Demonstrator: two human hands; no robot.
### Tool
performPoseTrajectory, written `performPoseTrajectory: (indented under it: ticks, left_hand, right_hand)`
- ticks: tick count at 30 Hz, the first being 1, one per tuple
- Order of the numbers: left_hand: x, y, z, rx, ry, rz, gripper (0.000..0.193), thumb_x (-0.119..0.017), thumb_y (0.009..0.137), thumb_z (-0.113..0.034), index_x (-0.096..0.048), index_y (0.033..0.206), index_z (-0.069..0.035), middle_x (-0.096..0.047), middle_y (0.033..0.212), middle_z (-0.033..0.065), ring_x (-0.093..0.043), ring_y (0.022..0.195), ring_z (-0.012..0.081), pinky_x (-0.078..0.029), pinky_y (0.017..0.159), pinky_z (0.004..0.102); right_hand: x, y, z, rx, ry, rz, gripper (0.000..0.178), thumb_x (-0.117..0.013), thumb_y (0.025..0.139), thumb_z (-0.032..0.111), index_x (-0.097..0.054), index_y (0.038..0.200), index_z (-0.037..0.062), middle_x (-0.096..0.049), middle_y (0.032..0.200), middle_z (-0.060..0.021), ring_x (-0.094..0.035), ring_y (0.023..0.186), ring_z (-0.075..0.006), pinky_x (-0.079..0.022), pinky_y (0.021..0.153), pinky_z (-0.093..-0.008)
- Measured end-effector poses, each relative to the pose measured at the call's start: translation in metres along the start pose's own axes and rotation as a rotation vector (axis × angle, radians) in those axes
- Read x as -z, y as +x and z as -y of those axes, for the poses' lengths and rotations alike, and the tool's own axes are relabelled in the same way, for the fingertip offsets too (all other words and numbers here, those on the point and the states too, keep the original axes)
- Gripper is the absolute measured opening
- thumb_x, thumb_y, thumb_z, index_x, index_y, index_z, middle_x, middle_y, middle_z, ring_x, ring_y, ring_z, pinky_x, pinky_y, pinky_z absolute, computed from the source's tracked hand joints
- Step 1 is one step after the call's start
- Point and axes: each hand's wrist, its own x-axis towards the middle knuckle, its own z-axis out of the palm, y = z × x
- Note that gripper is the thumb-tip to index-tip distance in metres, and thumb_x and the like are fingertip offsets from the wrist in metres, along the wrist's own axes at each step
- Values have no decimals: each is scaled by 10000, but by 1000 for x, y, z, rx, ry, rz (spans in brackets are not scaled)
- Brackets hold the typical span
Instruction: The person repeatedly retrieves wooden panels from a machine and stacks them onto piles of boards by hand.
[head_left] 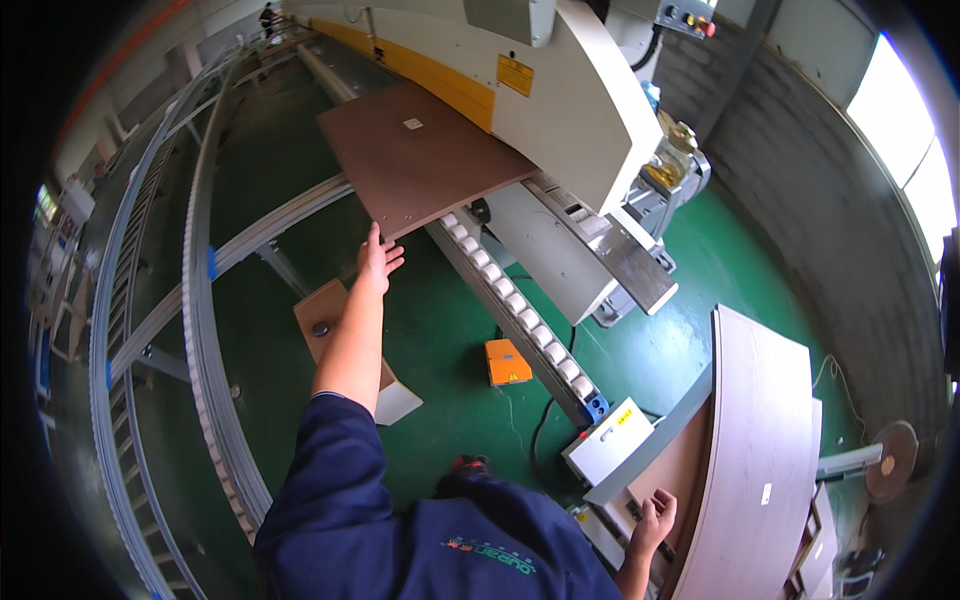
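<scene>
A flat brown panel (420,150) with a small white label lies on the machine's bed, beside the long white and yellow machine body. My left hand (376,262) reaches out to the panel's near corner. Its fingers are spread, and the fingertips are at or just under the edge; whether they touch is hard to tell. Low on the right, my right hand (652,520) has loosely curled fingers with nothing visible in them. It hangs close beside a leaning stack of panels, the outer one a pale wood-toned panel (755,440).
A rail of white rollers (515,303) runs from under the brown panel toward me. An orange foot-pedal box (508,362) and a white control box (608,440) stand on the green floor. Long metal conveyor rails (200,330) curve along the left. Board offcuts (318,318) lie below my left arm.
</scene>
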Motion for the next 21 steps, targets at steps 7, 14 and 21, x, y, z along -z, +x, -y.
performPoseTrajectory:
  ticks: [7, 14, 21]
  left_hand:
    - [-20, -31, 22, -56, -13, 105, 414, -656, 863, -345, -515, 1151, -82, -600, 1061, 53, -604, 821, 173, -498, 595, 308]
    - [-28, -106, 38, 48, -81, 284, 367, -659, 854, -279, -541, 1134, -73, -613, 1056, 54, -598, 902, 173, -499, 596, 293]
    - [-30, -181, 63, 123, -105, 284, 329, -650, 854, -256, -568, 1123, -85, -629, 1048, 32, -616, 880, 158, -500, 605, 309]
  right_hand:
    - [-22, -10, 33, -8, 9, 70, 220, -577, 813, 26, -561, 1030, -13, -600, 945, -89, -574, 829, -156, -475, 773, -287]
    - [-51, -11, 55, -150, 125, 264, 223, -583, 827, 20, -569, 1046, -19, -620, 950, -78, -577, 846, -138, -473, 776, -265]
    - [-98, -7, 83, -161, 311, 453, 202, -567, 846, 28, -563, 1040, -28, -620, 927, -99, -594, 831, -164, -487, 759, -270]
